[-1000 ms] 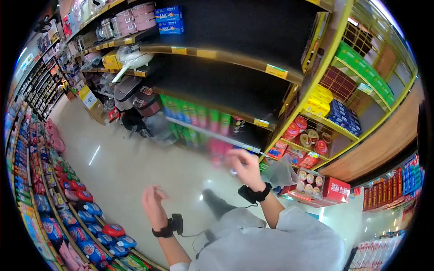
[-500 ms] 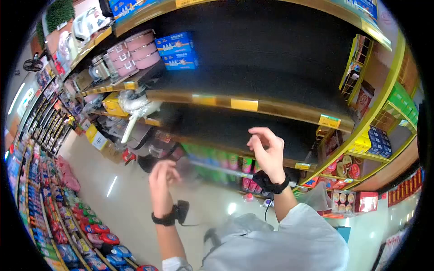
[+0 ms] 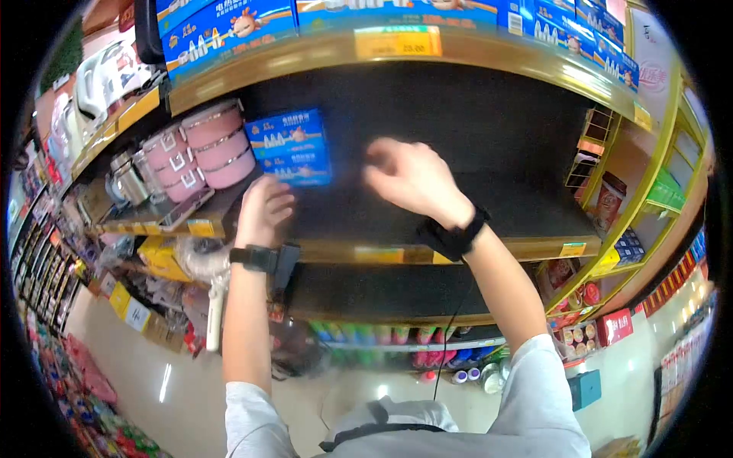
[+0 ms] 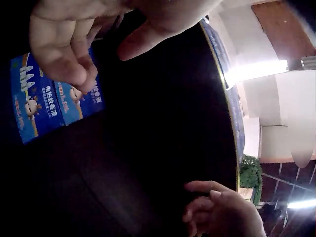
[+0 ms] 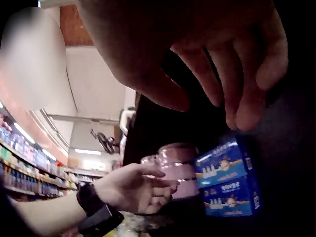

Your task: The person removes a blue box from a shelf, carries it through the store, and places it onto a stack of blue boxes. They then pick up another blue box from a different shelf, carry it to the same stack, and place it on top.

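Two blue boxes of electric mosquito repellent liquid (image 3: 286, 133) are stacked on the middle shelf, beside pink tiered lunch boxes. My left hand (image 3: 263, 210) is raised in front of the stack's lower left corner, fingers loosely bent and holding nothing. In the left wrist view its fingers overlap the boxes (image 4: 42, 106). To the right of the stack, my right hand (image 3: 416, 179), blurred, reaches over the bare dark shelf with relaxed fingers and nothing in them. The right wrist view shows the boxes (image 5: 229, 200) apart from its fingertips.
Pink lunch boxes (image 3: 217, 145) and a steel flask (image 3: 130, 179) stand left on the same shelf. More blue boxes (image 3: 229, 34) line the shelf above, whose front edge overhangs. A white-handled pan (image 3: 215, 305) juts out lower left. A yellow rack (image 3: 649, 206) borders the right.
Both hands have risen from low over the floor to the middle shelf, beside the blue boxes. The head view has come closer to the shelves, showing the blue boxes above.
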### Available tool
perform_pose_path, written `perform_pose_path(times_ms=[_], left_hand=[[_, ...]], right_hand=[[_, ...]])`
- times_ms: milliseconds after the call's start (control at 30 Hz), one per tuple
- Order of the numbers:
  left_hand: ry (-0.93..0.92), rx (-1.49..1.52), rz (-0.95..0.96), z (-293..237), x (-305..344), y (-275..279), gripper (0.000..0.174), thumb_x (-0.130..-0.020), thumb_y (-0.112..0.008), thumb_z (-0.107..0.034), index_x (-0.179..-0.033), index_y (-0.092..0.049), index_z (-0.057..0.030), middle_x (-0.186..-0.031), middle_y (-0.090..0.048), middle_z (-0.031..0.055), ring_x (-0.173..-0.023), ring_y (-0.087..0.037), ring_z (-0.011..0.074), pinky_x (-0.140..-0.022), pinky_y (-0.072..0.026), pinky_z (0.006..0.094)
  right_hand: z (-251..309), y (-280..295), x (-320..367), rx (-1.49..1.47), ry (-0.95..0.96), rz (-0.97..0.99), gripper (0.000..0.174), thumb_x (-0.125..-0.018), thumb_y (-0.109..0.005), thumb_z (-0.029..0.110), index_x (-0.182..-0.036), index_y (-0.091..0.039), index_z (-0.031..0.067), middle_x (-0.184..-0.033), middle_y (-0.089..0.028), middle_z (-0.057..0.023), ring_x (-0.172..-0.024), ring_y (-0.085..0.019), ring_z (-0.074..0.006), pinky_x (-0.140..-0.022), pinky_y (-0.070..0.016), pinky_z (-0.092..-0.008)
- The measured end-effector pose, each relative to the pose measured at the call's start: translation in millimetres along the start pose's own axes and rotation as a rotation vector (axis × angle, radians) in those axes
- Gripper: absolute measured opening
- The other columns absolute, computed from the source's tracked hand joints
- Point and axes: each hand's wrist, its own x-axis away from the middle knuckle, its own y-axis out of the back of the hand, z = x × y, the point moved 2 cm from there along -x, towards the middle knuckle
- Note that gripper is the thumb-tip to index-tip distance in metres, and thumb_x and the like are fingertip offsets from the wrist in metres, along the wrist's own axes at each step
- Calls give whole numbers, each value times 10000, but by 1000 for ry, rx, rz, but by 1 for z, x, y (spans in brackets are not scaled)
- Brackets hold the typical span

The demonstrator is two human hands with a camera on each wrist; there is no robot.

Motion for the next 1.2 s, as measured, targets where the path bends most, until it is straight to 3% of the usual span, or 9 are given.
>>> perform_pose_path(times_ms=[167,367,500,567,633,733,767,1067,1200], left_hand=[[29,-54,-24,14,-79,5,305,-879,-566,-285,-1100,-486,-91,-1088,-560,91,-911,-580,250,-760,-471,392],[121,147,88,28,-138,19,300,-860,-565,-309,-1065,-489,-103,-1087,-555,73,-931,-582,247,-831,-439,457],[20,268,365,88,-202,67,225,-902,-549,-298,-1044,-525,-126,-1001,-557,57,-865,-613,231,-706,-472,342],[313,452,252,74,-199,72,215,-891,-581,-273,-1046,-561,-125,-999,-579,66,-925,-586,229,-767,-486,338],[255,577,358,101,-238,80,245,-860,-651,-271,-1016,-594,-91,-993,-583,69,-912,-568,225,-796,-493,354],[440,597,48,101,-253,90,359,-845,-695,-304,-1120,-601,-93,-1105,-607,81,-903,-605,205,-706,-511,294],[476,612,22,96,-254,93,391,-843,-702,-309,-1150,-594,-94,-1136,-608,89,-905,-615,204,-688,-512,277],[215,470,-51,28,-148,33,657,-872,-646,-391,-1368,-404,-34,-1291,-517,146,-1103,-574,235,-865,-482,286],[281,449,175,-3,-84,12,684,-943,-580,-376,-1460,-268,-52,-1425,-359,195,-1203,-496,281,-863,-509,347]], right_hand=[[19,-67,-108,280,-124,189,403,-788,-603,306,-1085,-593,32,-943,-685,-209,-881,-674,-371,-762,-555,-462],[-4,-144,-185,443,-105,122,847,-767,-614,637,-1314,-495,1,-1146,-638,-220,-1084,-626,-334,-855,-532,-452],[-11,-160,-181,309,-83,160,861,-771,-587,689,-1233,-514,-33,-1131,-574,-333,-975,-643,-412,-775,-547,-481],[-21,-170,-181,317,-117,33,814,-725,-685,598,-1237,-518,-13,-1149,-591,-288,-981,-642,-398,-782,-542,-482],[-39,-186,-191,271,-132,-61,737,-690,-736,442,-1227,-517,-12,-1104,-604,-259,-969,-631,-392,-782,-528,-484],[-63,-219,-221,-7,-359,-318,684,-638,-811,210,-1213,-516,-12,-1038,-623,-215,-952,-615,-384,-783,-506,-488],[-44,-197,-190,142,24,-248,675,-626,-815,191,-1195,-521,-21,-1034,-621,-218,-964,-603,-394,-807,-499,-478],[-38,-114,-109,-129,80,-389,634,-630,-797,124,-1174,-521,-49,-1165,-525,-227,-1069,-538,-390,-896,-485,-432],[-16,-53,-37,-192,9,-361,634,-650,-806,153,-1170,-492,-29,-1145,-511,-192,-1029,-562,-329,-832,-520,-382]])
